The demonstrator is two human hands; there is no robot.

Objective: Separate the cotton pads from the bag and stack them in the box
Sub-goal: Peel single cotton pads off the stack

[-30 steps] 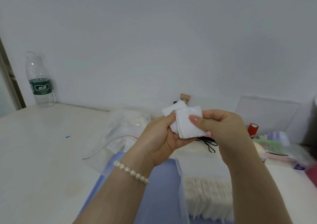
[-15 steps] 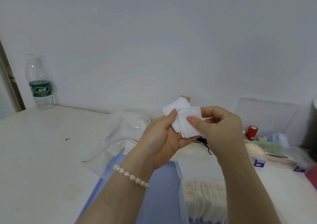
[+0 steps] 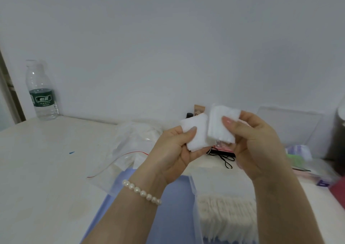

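Both hands are up over the counter, mid-separation: the left hand pinches one clump of cotton pads, the right hand pinches another. Next, I'd guess, the freed wad goes edge-on into the box below, beside the row already there; the bag lies behind.

We see two bare forearms without sleeves. The left wrist carries a single-strand bracelet of round white pearl beads. The left hand and right hand show long, glossy nails in pale pink on the fingers.
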